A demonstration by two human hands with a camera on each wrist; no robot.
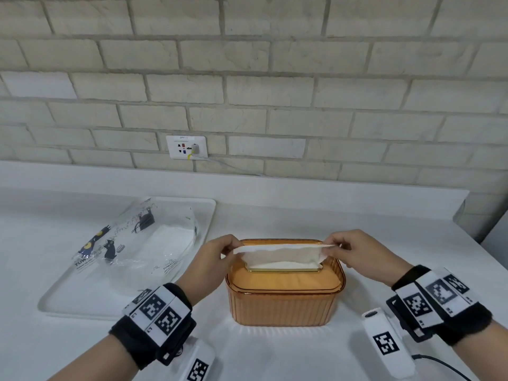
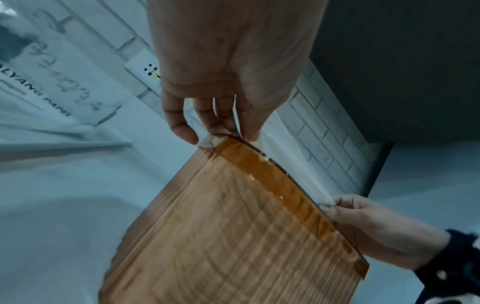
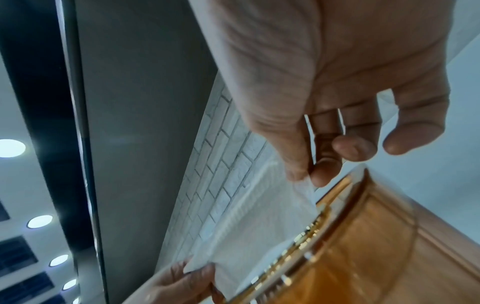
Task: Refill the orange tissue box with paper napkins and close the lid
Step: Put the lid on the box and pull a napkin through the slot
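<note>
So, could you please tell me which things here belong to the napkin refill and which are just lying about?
Part of the job:
- ribbed orange plastic tissue box, lid on
- white paper napkin standing out of its slot
- left hand and right hand, pinching its corners
- clear printed plastic napkin wrapper

Lying about:
- white rectangular tray
- white wall socket

My head camera looks forward and down from above the counter [image 1: 275, 215], facing the brick wall [image 1: 247, 64], with the orange tissue box [image 1: 284, 303] near and central. My left wrist camera sits close behind the left hand [image 2: 223, 61], looking along its fingers at the box's ribbed side, and my right wrist camera looks along the right hand [image 3: 337, 72] from close by, tilted up toward the ceiling lights [image 3: 11, 148]. All three share the box, the napkin [image 1: 280, 255] stretched above it and the wall; each wrist view also catches the opposite hand.
</note>
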